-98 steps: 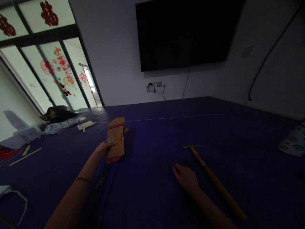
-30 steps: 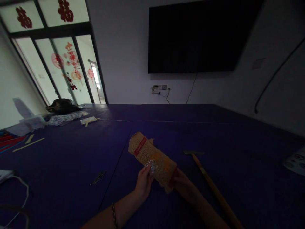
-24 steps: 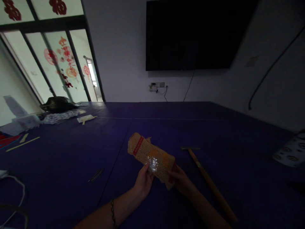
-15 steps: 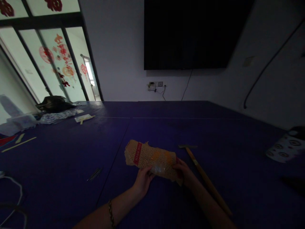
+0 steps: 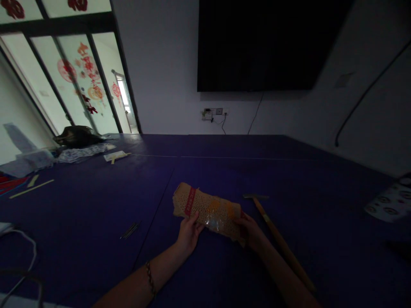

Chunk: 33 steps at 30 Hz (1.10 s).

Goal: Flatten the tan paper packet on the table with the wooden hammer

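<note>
The packet (image 5: 208,210) is long, flat and tan, covered in small dots, with a red band near its left end, orange patches at the middle and a shiny clear patch on its near side. Its edges look ragged. The room is dim, so any print on it cannot be read, and its right end is hidden under fingers. It lies lengthwise on the dark blue table (image 5: 96,205), in front of the person. The left hand (image 5: 188,233) pinches the near edge toward the left, thumb on top. The right hand (image 5: 252,231) is closed around the right end. Just right of that hand lies a hammer (image 5: 276,239), its handle end lost behind the forearm. A few thin needles (image 5: 130,230) lie well left.
</note>
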Each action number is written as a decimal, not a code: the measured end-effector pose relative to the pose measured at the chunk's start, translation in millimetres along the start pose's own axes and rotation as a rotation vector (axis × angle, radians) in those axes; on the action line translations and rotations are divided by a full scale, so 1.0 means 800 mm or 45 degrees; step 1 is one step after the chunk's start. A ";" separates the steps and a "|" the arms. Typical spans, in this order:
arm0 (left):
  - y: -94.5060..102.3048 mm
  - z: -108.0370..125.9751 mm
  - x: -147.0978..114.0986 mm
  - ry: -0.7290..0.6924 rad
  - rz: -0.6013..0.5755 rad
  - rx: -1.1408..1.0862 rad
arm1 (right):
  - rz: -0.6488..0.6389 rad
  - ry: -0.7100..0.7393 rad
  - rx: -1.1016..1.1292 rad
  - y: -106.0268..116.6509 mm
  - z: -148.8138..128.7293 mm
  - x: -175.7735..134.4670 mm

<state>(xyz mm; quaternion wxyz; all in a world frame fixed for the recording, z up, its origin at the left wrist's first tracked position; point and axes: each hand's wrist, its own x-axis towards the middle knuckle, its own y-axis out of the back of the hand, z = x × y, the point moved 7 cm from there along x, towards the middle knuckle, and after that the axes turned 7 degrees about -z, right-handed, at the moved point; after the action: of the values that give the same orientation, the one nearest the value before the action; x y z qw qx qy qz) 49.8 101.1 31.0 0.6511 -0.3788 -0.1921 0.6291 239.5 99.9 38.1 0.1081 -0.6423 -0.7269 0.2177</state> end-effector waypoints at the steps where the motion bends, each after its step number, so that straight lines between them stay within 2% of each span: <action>1: -0.001 0.002 -0.001 -0.006 -0.005 0.009 | 0.009 0.000 -0.004 0.002 0.000 0.000; 7: -0.005 0.005 -0.008 0.034 0.005 0.116 | 0.036 0.020 -0.034 0.010 -0.012 0.001; 11: 0.002 0.002 -0.015 0.029 0.085 0.088 | 0.037 0.026 -0.035 0.010 -0.017 0.001; 14: 0.010 0.001 -0.023 0.010 0.153 0.034 | 0.045 -0.010 -0.032 0.007 -0.012 0.000; 20: 0.020 -0.002 -0.034 0.061 0.193 0.009 | -0.001 -0.091 -0.027 -0.002 0.002 -0.001; 23: 0.019 0.000 -0.034 0.048 0.144 0.001 | 0.011 -0.088 -0.014 -0.001 0.001 -0.001; 30: 0.006 -0.004 -0.028 0.159 -0.100 -0.085 | 0.074 -0.056 0.017 0.010 -0.003 0.001; 33: 0.003 -0.001 -0.027 0.143 -0.136 -0.051 | 0.091 -0.040 0.038 0.011 -0.004 0.001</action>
<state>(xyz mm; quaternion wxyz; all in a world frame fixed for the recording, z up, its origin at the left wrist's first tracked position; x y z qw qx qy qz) 45.6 79.6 33.4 0.6858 -0.4155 -0.1877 0.5673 248.7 102.2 36.8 0.0983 -0.6627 -0.7018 0.2422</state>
